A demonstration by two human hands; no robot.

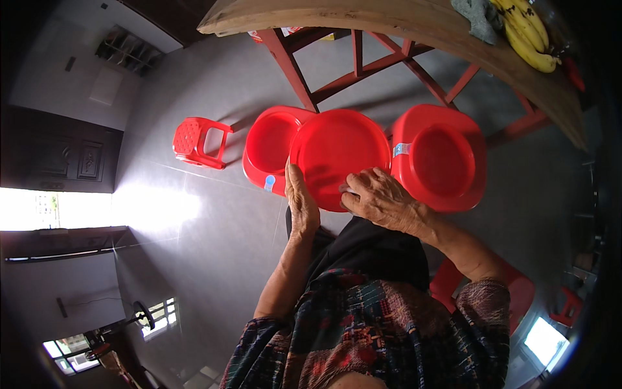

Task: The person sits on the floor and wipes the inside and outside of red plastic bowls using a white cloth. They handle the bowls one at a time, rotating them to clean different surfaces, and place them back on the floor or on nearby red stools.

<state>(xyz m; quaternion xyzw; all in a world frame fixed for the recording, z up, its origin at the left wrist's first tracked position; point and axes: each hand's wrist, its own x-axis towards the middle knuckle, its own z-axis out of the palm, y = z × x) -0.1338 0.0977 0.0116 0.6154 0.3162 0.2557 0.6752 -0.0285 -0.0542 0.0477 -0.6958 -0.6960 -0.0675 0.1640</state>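
A large round red basin is in front of me, over the gap between two red stools. My left hand grips its near left rim, the fingers along the outer side. Over the near right part of the basin, my right hand is closed with bent fingers. A small whitish bit shows at its fingertips, too little to name. On the left stool sits a smaller round red basin, partly hidden by the large one. Another round red basin rests on the right stool.
A small red plastic stool stands at the left on the grey floor. Beyond the basins is a wooden tabletop on red legs, carrying bananas and a grey cloth-like bundle. A red chair is behind my right arm.
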